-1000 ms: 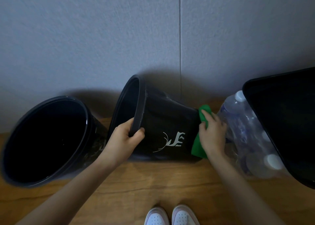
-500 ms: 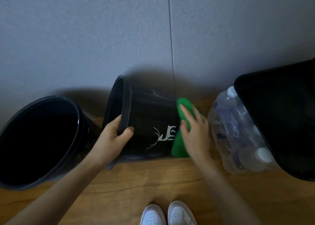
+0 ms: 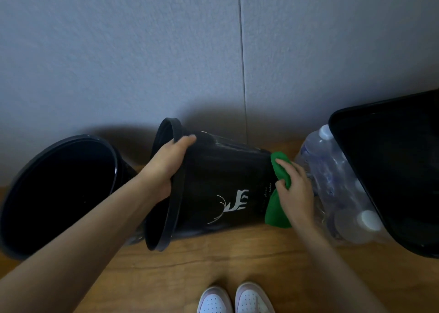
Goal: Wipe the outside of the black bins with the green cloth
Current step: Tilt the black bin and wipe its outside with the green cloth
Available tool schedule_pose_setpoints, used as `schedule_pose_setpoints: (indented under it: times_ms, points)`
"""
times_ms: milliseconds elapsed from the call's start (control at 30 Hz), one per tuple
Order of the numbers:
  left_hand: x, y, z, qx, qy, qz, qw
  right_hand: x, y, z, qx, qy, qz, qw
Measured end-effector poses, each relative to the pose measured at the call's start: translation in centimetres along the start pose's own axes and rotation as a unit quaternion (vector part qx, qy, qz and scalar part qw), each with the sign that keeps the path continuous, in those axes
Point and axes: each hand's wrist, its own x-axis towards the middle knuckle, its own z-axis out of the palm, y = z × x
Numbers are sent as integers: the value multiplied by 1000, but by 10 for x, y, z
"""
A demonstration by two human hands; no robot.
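- the grey wall [image 3: 142, 51] stands behind the deer bin, with one thin vertical seam running down to it.
- the wooden floor [image 3: 213, 260] carries the deer bin and everything beside it.
- a black rectangular bin [image 3: 392, 170] stands well to the right of the deer bin, its mouth open to the camera; its inside is too dark to tell any contents.
- a black round bin [image 3: 59, 194] stands just left of the deer bin, upright and open; its inside is also too dark to read.
- the deer bin [image 3: 221, 170], black with a white antler print, lies tipped on its side, mouth to the left and base to the right; its inside is turned away from view.
- a pack of water bottles [image 3: 332, 182] in clear wrap lies between the deer bin's base and the rectangular bin.
- the left hand [image 3: 166, 168] is wrapped round the deer bin's rim, thumb on the outer wall, fingers hidden inside.
- the right hand [image 3: 297, 194] is curled round the green cloth, pressing it to the deer bin's base end.
- the green cloth [image 3: 277, 211] is bunched under that hand and hangs down toward the floor.
- white shoes [image 3: 251, 298] stand in front of the deer bin.
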Motion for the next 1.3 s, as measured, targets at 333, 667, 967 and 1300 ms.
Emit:
schedule_pose_setpoints:
  times_ms: [333, 667, 967, 1300]
  points:
    - [-25, -26, -1, 101, -60, 163, 980, 1, -63, -26, 349, 66, 33, 934]
    - [-30, -30, 12, 125, -74, 238, 960, -29, -109, 8, 321, -99, -137, 932]
    - [-24, -37, 10, 97, -67, 234, 965, -17, -89, 35, 27, -10, -171, 985]
    - [-25, -44, 3, 95, -22, 234, 967, -13, -85, 31, 76, 2, -81, 994]
